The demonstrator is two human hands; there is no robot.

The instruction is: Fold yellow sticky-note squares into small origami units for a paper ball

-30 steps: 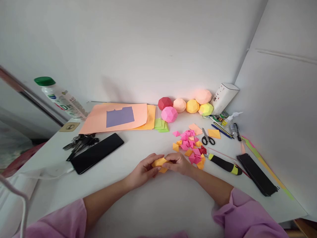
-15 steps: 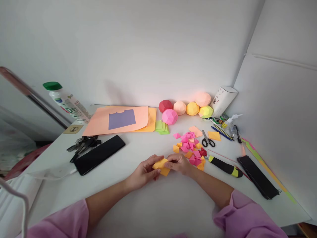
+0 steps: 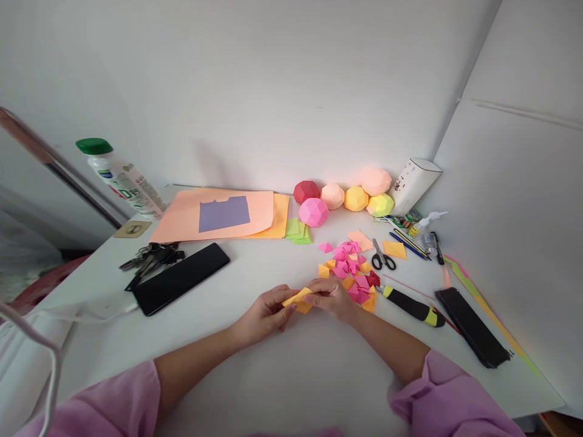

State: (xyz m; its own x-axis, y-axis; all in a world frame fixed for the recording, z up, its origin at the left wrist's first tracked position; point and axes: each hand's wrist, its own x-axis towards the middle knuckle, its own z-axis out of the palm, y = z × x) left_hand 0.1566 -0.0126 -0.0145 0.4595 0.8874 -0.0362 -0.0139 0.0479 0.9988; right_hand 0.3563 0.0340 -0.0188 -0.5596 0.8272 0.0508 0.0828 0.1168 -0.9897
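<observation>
Folded orange paper, one: held over the bench (image 3: 282, 376), well back from its right edge; left hand (image 3: 263, 314) and right hand (image 3: 331, 297) each in a pinched grip on it. White surface shows between the forearms. Folded pink pieces (image 3: 340, 271): just beside right hand. Bench: white, meeting pale wall (image 3: 273, 91) behind, white panel (image 3: 514, 200) right.

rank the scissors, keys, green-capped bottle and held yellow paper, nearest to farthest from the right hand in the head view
1. Yellow paper: pinched by the right hand, on its left.
2. Scissors: ahead, to its right.
3. Keys: across on the left.
4. Green-capped bottle: far left, beyond the keys.
</observation>
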